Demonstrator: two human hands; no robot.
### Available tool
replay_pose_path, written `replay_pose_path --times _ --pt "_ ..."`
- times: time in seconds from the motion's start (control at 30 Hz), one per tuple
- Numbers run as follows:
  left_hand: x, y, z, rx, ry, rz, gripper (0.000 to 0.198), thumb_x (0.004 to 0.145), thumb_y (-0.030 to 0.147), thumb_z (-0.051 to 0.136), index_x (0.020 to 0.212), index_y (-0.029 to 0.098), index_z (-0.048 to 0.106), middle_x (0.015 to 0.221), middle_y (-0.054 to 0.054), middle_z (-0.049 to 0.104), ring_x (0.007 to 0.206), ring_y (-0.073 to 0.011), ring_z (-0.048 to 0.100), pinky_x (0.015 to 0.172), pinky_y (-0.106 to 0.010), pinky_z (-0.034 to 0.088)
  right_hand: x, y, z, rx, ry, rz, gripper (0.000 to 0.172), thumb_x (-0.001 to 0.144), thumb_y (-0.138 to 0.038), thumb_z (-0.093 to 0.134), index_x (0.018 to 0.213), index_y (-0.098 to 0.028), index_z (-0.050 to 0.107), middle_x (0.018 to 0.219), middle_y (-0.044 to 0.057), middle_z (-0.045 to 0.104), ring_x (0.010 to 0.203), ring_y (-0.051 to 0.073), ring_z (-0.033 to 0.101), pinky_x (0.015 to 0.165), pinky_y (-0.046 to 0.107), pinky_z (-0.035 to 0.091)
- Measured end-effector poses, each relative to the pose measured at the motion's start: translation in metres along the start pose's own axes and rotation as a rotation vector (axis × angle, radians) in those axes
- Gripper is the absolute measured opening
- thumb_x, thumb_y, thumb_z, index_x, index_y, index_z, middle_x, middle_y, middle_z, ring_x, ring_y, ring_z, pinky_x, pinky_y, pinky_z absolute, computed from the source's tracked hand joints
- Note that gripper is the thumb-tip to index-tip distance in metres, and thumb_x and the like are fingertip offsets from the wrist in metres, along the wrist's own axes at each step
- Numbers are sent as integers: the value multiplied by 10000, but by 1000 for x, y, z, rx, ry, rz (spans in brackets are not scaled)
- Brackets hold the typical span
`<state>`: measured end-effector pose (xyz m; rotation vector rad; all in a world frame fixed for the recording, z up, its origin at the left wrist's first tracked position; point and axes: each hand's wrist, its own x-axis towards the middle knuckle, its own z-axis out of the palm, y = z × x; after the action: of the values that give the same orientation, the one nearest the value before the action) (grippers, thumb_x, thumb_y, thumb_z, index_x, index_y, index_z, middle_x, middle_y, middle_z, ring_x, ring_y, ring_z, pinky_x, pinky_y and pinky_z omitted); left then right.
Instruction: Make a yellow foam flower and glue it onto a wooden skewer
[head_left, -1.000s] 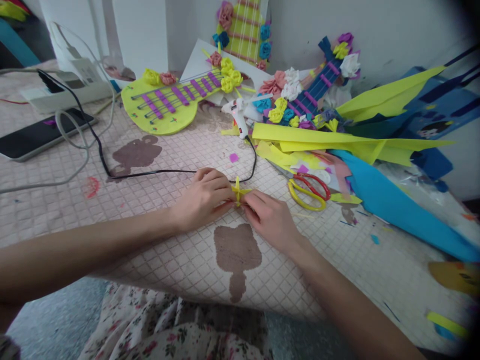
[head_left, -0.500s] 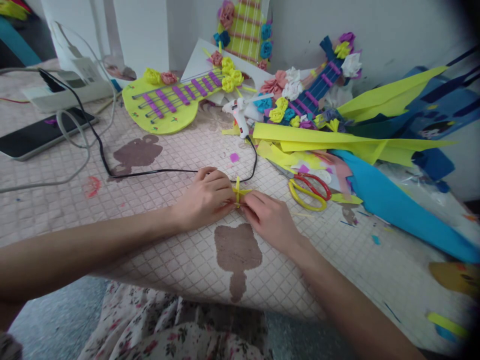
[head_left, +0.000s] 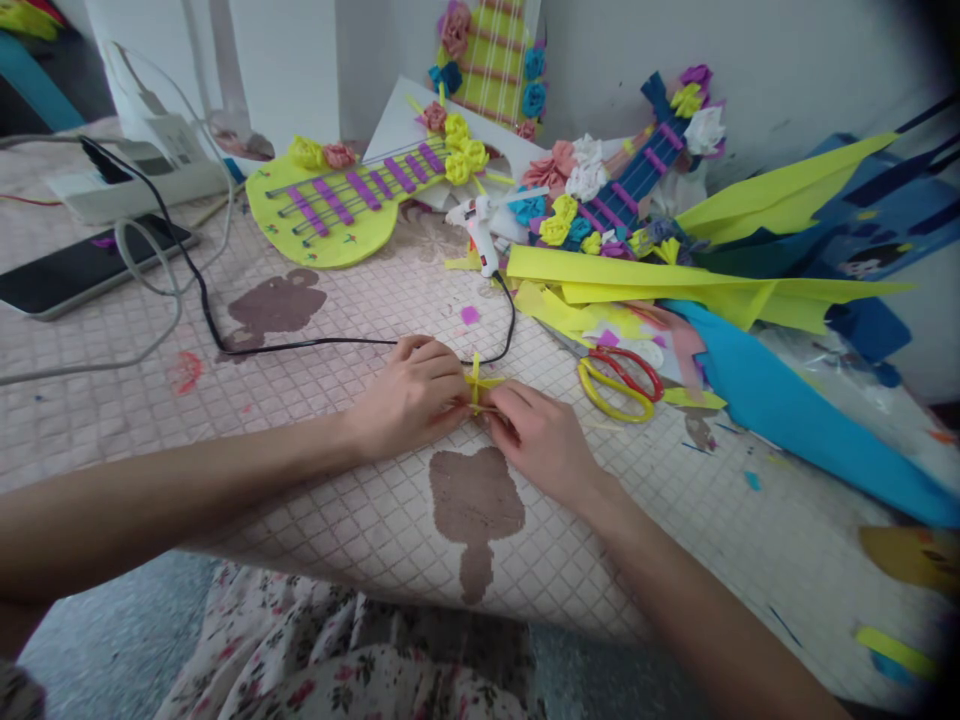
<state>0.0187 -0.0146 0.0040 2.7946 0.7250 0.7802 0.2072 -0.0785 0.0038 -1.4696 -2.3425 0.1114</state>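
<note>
Between my hands, low over the patterned cloth, is a small yellow paper piece (head_left: 477,384) with a narrow strip crossing it upright. My left hand (head_left: 417,393) pinches its left end, the fingers curled and the tips partly hidden. On the other end, my right hand (head_left: 537,432) grips with thumb and forefinger. A white hot glue gun (head_left: 481,236) lies beyond them, its black cord curving past my fingers. To the right of my right hand rest scissors (head_left: 616,383) with one red and one yellow handle loop.
A yellow paper guitar (head_left: 330,215) and a blue one (head_left: 634,185) with paper flowers lie at the back. Yellow sheets (head_left: 675,278) and a blue sheet (head_left: 795,400) spread to the right. A phone (head_left: 90,265) and power strip (head_left: 142,185) sit at left.
Both hands keep their hold on the yellow paper piece. My right fingers shift very slightly; all else looks the same.
</note>
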Motion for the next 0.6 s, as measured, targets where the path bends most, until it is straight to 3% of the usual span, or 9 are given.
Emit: replay_pose_path --times 0.6 --pt "0 0 1 -32 -17 -24 125 849 230 535 758 173 599 803 -17 617 877 -171 530 884 -364 362 0 1 2 -20 13 -5 118 891 -195 443 866 -179 557 857 35 609 776 149 565 646 246 410"
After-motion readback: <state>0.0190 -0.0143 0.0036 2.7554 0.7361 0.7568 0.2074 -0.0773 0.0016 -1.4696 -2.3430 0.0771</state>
